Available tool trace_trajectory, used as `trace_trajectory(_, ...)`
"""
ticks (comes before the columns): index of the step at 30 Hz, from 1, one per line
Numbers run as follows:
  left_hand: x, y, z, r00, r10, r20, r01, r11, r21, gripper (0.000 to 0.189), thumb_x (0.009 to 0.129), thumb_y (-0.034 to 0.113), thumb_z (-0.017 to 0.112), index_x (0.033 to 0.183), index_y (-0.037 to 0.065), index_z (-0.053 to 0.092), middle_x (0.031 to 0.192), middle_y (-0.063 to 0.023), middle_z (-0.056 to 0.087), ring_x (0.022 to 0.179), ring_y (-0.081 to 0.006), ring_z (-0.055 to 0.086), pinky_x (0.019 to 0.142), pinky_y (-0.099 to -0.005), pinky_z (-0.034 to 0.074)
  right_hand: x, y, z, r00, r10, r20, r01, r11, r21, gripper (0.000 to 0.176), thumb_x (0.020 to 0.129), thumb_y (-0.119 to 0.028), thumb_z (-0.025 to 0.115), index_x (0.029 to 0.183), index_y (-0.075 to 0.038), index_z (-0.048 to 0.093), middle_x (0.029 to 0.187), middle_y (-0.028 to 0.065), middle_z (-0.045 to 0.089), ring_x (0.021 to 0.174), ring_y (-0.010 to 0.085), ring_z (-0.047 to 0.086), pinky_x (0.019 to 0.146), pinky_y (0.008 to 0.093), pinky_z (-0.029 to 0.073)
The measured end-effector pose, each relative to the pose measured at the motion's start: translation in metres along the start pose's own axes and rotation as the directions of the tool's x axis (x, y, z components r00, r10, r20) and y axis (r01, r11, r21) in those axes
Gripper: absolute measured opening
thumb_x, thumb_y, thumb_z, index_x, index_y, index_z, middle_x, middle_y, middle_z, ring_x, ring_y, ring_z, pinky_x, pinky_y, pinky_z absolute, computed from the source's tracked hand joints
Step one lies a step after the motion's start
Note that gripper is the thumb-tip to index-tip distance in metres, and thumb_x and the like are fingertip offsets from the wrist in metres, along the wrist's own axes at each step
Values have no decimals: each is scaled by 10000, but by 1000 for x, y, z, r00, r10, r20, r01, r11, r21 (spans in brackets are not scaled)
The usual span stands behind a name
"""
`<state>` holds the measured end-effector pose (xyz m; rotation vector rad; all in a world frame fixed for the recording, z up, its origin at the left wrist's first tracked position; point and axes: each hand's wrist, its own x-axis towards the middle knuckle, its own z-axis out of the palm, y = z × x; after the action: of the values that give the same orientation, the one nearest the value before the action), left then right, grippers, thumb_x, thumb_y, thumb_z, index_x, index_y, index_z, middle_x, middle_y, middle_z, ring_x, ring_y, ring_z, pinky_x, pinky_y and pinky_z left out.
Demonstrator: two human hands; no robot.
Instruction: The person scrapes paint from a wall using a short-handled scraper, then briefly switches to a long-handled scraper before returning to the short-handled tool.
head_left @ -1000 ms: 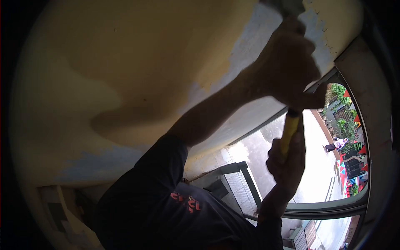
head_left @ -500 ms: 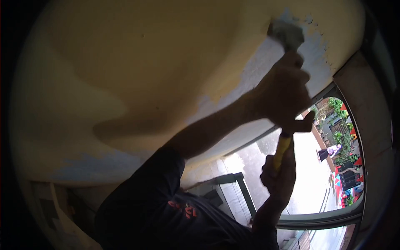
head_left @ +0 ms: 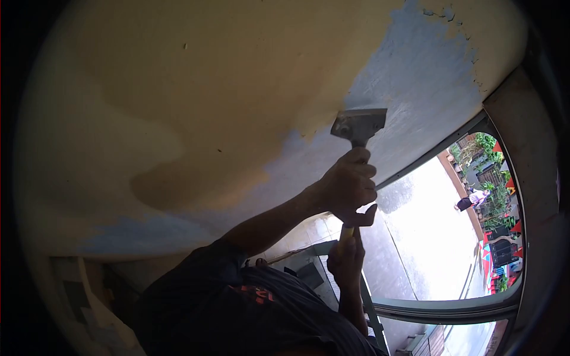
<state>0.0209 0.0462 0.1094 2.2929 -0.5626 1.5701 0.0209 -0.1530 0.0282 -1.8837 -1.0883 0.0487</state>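
A long-handled scraper (head_left: pixel 360 126) with a wide, flat metal blade lies against a yellow painted wall (head_left: pixel 237 77). Its blade edge rests where the yellow coat meets a bared grey-blue patch (head_left: pixel 409 77). My left hand (head_left: pixel 350 183) is wrapped around the shaft just below the blade, thumb sticking out to the side. Lower down, my right hand (head_left: pixel 345 261) grips the yellow handle (head_left: pixel 346 234). Curled paint flakes (head_left: pixel 449 15) edge the far side of the bare patch. Another bared strip (head_left: pixel 148 231) shows lower on the left.
At the right, a dark-framed window opening (head_left: pixel 503 296) looks out on bright paved ground (head_left: pixel 415 249). Outside are a person (head_left: pixel 473 200), plants (head_left: pixel 493 207) and red bunting. A dark metal frame (head_left: pixel 367 291) stands behind my right forearm.
The scraper has moved down and left from the upper part of the bare patch, both hands travelling with it. My grip stays the same, and the view has shifted slightly.
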Motion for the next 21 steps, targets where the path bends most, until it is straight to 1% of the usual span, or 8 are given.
trace_trajectory(2,27,-6,-8,994,110,-9,-109,990,94,287,601,343,608,444,109,551,436,-10,483,554,-202,468,767,-390,406,15,-32,-16,921,357,158,-380,728,571,625,1032,-478,382,1434,-1,362,582,-15,425,447,55,402,410,215,310)
trace_trajectory(8,82,-12,-34,973,197,-118,-182,975,128,301,599,351,622,434,117,526,419,-7,460,541,-205,454,732,-386,393,43,-66,-40,968,200,153,-252,764,594,595,1046,-435,367,1434,14,337,556,-10,422,423,58,378,396,211,288)
trace_trajectory(10,49,-8,-24,991,123,-54,-116,986,120,306,601,362,625,438,121,531,433,-5,466,555,-195,461,756,-396,403,16,-29,-18,972,228,62,-230,851,471,616,1043,-434,375,1464,11,309,567,-3,438,432,61,394,405,217,310)
trace_trajectory(12,11,-1,-15,997,63,35,-65,996,68,308,617,368,616,448,121,544,446,-6,486,574,-186,472,770,-394,409,11,-5,-13,933,-341,117,360,865,-349,583,888,-8,540,1414,70,301,1020,241,584,663,244,594,546,330,486)
trace_trajectory(14,12,-9,-17,996,70,53,-74,994,79,313,631,369,611,450,122,547,449,-4,495,576,-183,475,778,-390,407,9,9,5,847,-532,22,517,812,-272,510,905,-47,526,1359,99,345,892,188,586,611,225,572,516,313,466)
trace_trajectory(16,22,-10,-18,994,95,60,-101,989,106,338,668,372,603,449,117,565,456,0,517,563,-179,477,795,-382,397,17,-26,-4,932,327,159,-363,818,446,578,1015,-518,398,1283,-8,443,629,6,485,462,70,440,423,214,337)
trace_trajectory(20,56,-13,-23,986,151,-74,-147,987,61,282,599,324,619,456,119,489,451,8,442,549,-197,441,729,-397,391,36,-49,-34,931,271,245,-365,659,658,524,1018,-486,411,1254,-21,454,682,17,504,512,80,485,436,217,356)
trace_trajectory(21,60,-14,-23,983,150,-109,-148,989,30,280,597,320,623,456,119,489,450,7,437,548,-199,441,722,-400,391,35,-39,-29,998,57,12,-59,972,229,530,1018,-477,416,1278,-16,446,706,25,511,523,84,489,444,218,366)
